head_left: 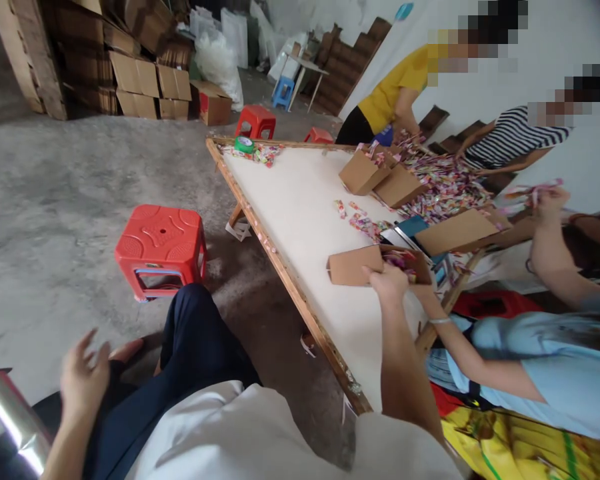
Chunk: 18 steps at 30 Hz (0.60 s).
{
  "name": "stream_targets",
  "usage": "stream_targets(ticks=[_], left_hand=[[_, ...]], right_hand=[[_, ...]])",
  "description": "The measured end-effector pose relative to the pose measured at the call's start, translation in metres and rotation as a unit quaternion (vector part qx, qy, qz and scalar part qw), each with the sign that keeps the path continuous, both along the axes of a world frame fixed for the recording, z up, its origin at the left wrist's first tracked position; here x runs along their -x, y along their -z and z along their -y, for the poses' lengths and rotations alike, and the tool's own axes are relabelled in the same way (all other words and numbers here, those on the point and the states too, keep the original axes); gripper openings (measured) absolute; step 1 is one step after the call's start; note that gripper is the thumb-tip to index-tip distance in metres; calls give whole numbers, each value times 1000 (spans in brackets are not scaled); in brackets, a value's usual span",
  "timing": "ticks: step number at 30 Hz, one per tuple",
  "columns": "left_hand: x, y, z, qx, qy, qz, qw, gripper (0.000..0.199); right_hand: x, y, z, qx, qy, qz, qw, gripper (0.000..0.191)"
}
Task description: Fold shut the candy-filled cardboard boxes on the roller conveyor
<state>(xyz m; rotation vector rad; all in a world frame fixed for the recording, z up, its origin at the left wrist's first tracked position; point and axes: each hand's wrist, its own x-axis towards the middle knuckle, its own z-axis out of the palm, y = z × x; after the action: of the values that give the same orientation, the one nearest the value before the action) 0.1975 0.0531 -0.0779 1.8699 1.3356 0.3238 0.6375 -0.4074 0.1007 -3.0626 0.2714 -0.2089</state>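
Observation:
My right hand grips the near side of an open cardboard box on the white table. Small, colourful wrapped pieces lie inside the box; their exact kind is too small to tell. A co-worker's hand is close to the box's right end. Away from the table, at lower left, my left hand hangs in the air beside my knee, slightly blurred, its fingers apart and nothing in it. Near it, a shiny silver roll shows at the frame edge.
Other filled cardboard boxes and a heap of wrapped pieces cover the table's far right, where several co-workers are busy. Green tape lies at the far corner. A red stool stands left of the wooden table edge.

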Motion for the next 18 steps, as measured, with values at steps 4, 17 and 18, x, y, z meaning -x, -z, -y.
stream_targets(ticks=[4,17,18], left_hand=[[-98,5,32,181,105,145,967,82],[-101,-34,48,555,50,390,733,101],[-76,-33,40,513,13,401,759,100]], right_hand=[[51,-23,-35,-28,-99,28,994,37],[224,-31,-224,-90,-803,-43,587,18],[236,-24,-242,-73,-838,-68,537,17]])
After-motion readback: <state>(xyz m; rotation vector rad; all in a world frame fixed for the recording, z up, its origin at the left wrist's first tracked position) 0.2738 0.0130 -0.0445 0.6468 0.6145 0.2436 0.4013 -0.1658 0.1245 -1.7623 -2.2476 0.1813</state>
